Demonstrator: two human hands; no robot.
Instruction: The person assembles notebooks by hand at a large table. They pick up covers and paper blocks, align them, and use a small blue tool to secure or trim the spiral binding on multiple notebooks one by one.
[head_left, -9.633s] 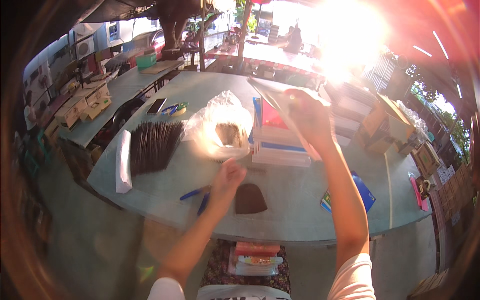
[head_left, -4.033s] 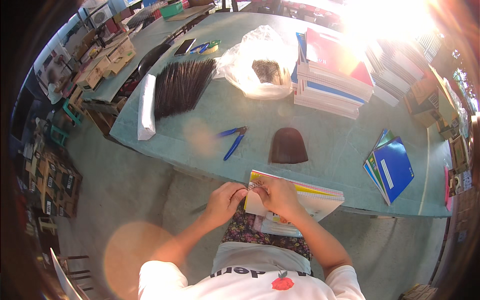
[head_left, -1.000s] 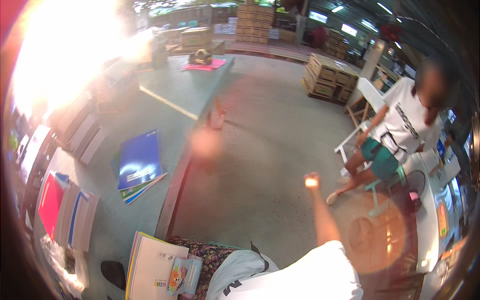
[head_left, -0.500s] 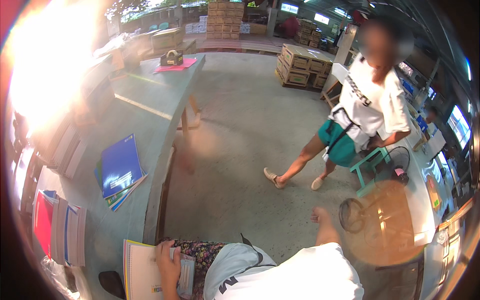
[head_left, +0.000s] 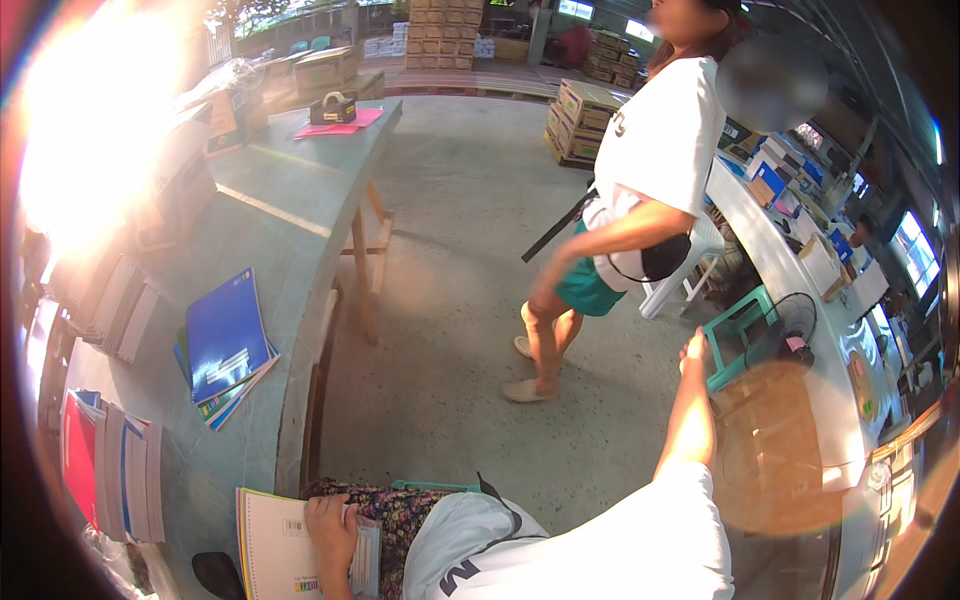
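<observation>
At the lower left, my left hand [head_left: 332, 535] is closed over the right edge of a spiral notebook [head_left: 275, 540] with a pale cover and yellow edge. It lies at the table's edge by my lap. Beside that wrist, a clear pouch [head_left: 368, 560] with slim pale things inside rests against my flowered cloth. My right arm stretches out to the right over the floor. The right hand [head_left: 694, 350] has its fingers partly extended, with nothing visible in it, in front of a green stool [head_left: 738, 330]. A fanned pile of notebooks, blue one on top [head_left: 228, 335], lies on the table.
Stacked books [head_left: 115, 465] and a dark object [head_left: 218, 572] line the grey table [head_left: 290, 250]; a tape dispenser [head_left: 332, 108] stands at its far end. A person in a white shirt [head_left: 660, 130] walks across the floor. A fan [head_left: 797, 330] and cartons [head_left: 582, 115] are at the right and back.
My right arm has reached farther up and to the right. The other person has moved left and closer, and has turned sideways. My left hand stays on the spiral notebook.
</observation>
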